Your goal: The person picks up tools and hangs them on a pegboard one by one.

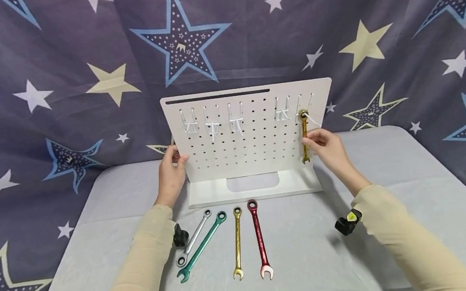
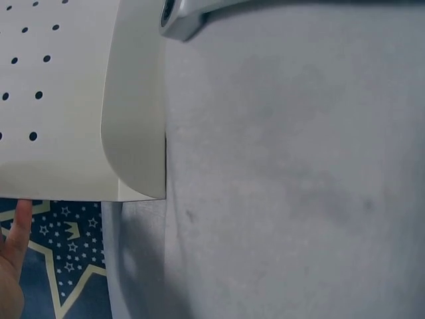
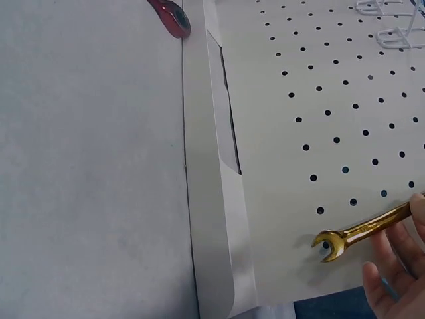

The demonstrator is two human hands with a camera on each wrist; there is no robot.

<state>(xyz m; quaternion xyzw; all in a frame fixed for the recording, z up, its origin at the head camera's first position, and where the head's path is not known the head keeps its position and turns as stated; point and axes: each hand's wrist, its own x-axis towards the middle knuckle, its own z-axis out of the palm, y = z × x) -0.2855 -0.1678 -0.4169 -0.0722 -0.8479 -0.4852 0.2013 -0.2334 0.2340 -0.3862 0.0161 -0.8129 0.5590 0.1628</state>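
A white pegboard with several white hooks stands upright on the table. On its rightmost hook hangs a gold wrench, ring end up. My right hand pinches that wrench by its shaft; in the right wrist view the hand holds the wrench with its open end pointing down the board. My left hand grips the board's left edge; the left wrist view shows a finger of that hand at the edge of the board.
In front of the board lie a silver wrench, a green wrench, another gold wrench and a red wrench. A starry curtain hangs behind the grey-covered table.
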